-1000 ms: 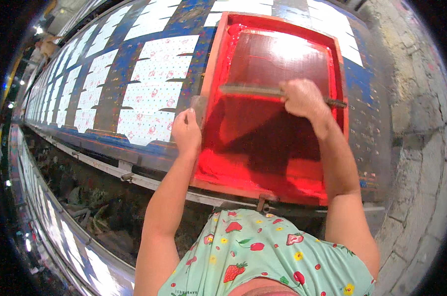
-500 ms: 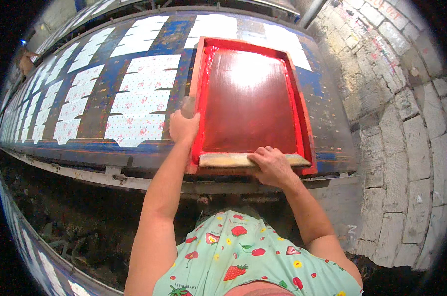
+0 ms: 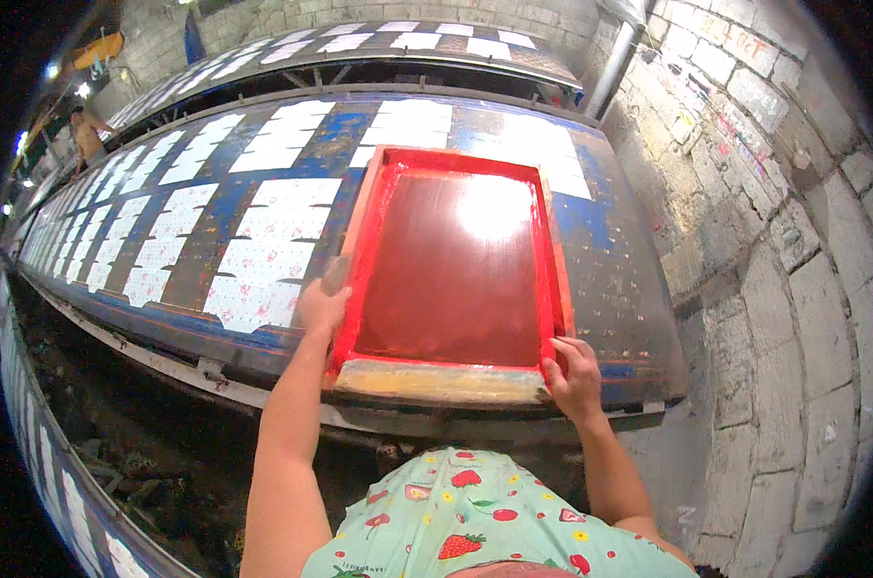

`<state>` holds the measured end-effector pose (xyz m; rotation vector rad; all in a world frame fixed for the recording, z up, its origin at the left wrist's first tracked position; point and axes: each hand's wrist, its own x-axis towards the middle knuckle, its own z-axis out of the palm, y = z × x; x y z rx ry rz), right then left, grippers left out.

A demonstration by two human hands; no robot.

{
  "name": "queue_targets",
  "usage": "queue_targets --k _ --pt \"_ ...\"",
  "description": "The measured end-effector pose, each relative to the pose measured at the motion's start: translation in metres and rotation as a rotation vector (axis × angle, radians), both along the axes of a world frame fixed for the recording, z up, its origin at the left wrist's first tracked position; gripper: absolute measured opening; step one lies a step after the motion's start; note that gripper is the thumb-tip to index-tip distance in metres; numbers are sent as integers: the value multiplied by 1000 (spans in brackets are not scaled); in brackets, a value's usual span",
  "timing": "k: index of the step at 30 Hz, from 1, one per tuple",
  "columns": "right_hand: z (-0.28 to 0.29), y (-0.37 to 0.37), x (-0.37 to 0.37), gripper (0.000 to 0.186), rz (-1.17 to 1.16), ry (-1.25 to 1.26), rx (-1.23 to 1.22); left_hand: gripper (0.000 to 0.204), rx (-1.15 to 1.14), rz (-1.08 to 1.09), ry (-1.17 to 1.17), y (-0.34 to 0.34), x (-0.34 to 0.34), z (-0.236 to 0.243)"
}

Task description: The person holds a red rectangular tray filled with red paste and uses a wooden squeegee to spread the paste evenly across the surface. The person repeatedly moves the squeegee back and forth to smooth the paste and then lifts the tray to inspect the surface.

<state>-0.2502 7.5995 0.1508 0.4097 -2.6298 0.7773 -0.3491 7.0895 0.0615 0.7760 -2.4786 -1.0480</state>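
A screen printing frame (image 3: 356, 279) with red-stained inner edges and a dark red glossy mesh (image 3: 446, 289) lies on the long table in front of me. Along its near end runs a pale, paint-stained wooden bar (image 3: 436, 382). My left hand (image 3: 323, 308) is closed at the frame's left side, by a small grey-brown tab (image 3: 336, 275); the fingertips are partly hidden. At the near right corner, my right hand (image 3: 576, 378) grips the frame, its fingers bent over the red edge beside the bar's end.
White cut pieces (image 3: 268, 241), several with pink floral print, lie in rows on the blue-stained table (image 3: 610, 318). A second table (image 3: 533, 65) with pieces stands behind. A block wall (image 3: 744, 250) and a pipe (image 3: 614, 72) are at right. Another person (image 3: 88, 135) stands far left.
My right hand has moved from the wooden bar to the frame's near right corner. My left hand stays at the left side. The view has tilted up, showing more of the background.
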Motion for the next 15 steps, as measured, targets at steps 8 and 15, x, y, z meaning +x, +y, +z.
queue_targets --k 8,15 --pt "-71 102 -3 45 -188 -746 -671 44 -29 34 -12 2 0 0" --pt "-79 85 -1 45 -262 -798 -826 49 15 -3 -24 -3 -2 4"
